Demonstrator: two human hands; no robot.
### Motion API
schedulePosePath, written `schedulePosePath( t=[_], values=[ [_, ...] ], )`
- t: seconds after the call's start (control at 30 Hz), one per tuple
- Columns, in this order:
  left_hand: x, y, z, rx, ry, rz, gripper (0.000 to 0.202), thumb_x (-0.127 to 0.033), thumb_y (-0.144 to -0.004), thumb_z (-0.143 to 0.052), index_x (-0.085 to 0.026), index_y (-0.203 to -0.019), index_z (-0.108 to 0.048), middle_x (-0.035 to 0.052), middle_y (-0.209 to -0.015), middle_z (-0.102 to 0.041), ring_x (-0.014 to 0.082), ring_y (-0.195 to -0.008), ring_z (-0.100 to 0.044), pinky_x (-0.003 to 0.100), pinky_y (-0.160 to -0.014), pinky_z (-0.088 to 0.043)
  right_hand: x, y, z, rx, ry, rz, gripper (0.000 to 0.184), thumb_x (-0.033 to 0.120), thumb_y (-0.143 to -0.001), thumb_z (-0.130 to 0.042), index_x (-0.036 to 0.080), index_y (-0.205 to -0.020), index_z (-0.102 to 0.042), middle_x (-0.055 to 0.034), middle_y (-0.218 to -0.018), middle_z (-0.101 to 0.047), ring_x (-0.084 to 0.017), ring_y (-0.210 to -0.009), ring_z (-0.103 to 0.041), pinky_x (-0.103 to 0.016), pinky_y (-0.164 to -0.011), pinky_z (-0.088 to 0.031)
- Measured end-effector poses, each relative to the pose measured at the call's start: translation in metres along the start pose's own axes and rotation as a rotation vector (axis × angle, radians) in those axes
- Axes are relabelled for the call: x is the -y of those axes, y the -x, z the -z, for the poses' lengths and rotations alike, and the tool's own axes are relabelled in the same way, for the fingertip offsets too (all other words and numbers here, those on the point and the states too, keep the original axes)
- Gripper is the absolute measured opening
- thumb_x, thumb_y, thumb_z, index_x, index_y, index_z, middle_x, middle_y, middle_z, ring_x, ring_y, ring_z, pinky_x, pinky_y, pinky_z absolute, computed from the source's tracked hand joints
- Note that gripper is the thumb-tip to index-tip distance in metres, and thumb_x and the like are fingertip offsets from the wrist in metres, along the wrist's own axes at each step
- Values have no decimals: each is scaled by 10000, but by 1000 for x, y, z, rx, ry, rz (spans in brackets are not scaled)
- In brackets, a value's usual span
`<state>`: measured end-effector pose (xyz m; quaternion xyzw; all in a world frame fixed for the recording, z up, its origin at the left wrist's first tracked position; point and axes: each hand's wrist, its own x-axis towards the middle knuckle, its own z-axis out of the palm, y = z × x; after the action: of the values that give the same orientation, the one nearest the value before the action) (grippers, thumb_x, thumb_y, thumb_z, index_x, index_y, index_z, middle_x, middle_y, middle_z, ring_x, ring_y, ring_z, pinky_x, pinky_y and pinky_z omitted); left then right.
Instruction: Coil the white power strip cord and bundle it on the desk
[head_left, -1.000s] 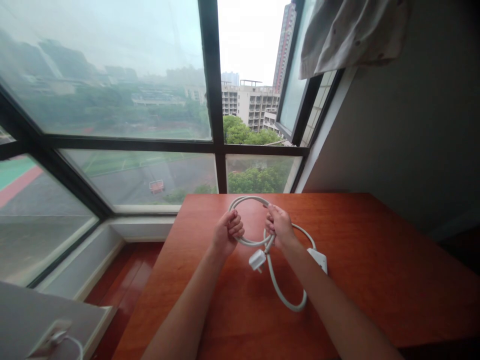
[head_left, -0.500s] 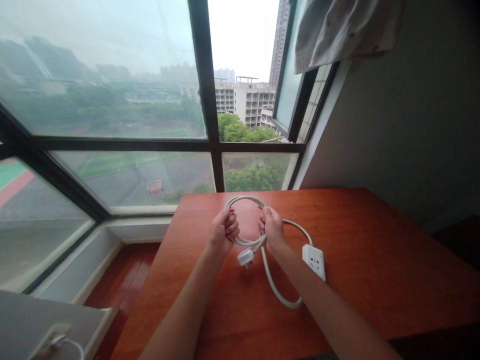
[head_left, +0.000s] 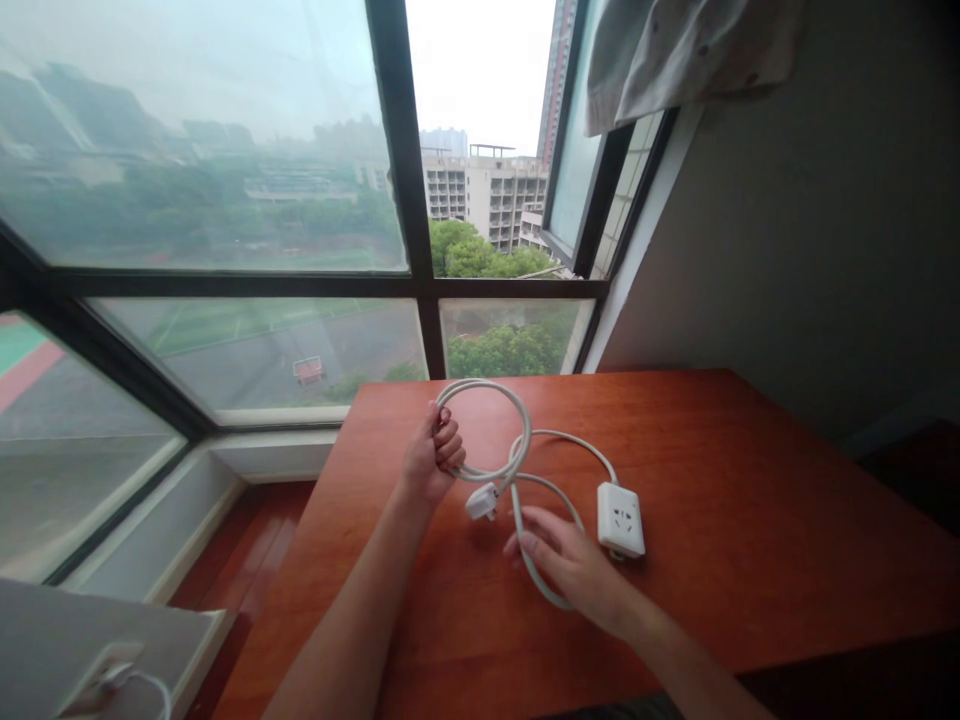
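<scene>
My left hand (head_left: 435, 452) is wrapped round the left side of a coiled white power cord (head_left: 525, 420), holding the loops up above the desk. From the bottom of the coil hangs the cord's white plug (head_left: 481, 502), its prongs pointing down and right. My right hand (head_left: 559, 555) is lower down with fingers apart, at the loose loop of cord that droops below the coil; whether the fingers touch it, I cannot tell. To the right, a white socket block (head_left: 621, 520) on the cord's other end rests on the desk.
The reddish-brown wooden desk (head_left: 750, 500) stands against a dark-framed window (head_left: 424, 200) with one pane swung outward. A curtain (head_left: 682, 60) hangs at the upper right. At the lower left, a wall outlet (head_left: 112, 675) has a white plug in it.
My right hand has let go of the coil's right side and moved down to the drooping loop, its fingers opening. My left hand keeps its hold and has shifted slightly left.
</scene>
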<state>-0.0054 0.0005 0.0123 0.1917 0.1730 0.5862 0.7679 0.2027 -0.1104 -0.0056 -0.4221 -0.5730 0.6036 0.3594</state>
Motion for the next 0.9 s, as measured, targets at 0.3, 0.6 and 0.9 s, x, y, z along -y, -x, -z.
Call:
schedulePosePath(
  t=[0.3, 0.6, 0.9],
  values=[
    [-11, 3, 0, 92, -35, -34, 308, -363, -982, -384, -169, -754, -455, -103, -533, -84, 40, -354, -70, 157, -325, -59, 24, 6, 10, -214, -730, 58, 237, 316, -809, -699, 209, -986, -583, 3, -819, -617, -99, -686, -601, -200, -623, -474],
    [-16, 4, -3, -8, -34, -132, 288, -349, -961, -440, -174, -732, -450, -107, -509, -112, 40, -333, -113, 147, -308, -100, 45, 11, 41, -361, -344, 240, 196, 274, -791, -724, 214, -938, -610, -25, -865, -685, -148, -796, -643, -261, -729, -525],
    [-15, 4, -9, -72, -59, -227, 285, -365, -931, -503, -175, -725, -450, -113, -479, -164, 38, -315, -153, 150, -302, -123, 39, 10, 51, -375, 109, 250, 179, 339, -806, -688, 209, -911, -624, -51, -883, -706, -207, -852, -676, -322, -776, -547]
  ],
)
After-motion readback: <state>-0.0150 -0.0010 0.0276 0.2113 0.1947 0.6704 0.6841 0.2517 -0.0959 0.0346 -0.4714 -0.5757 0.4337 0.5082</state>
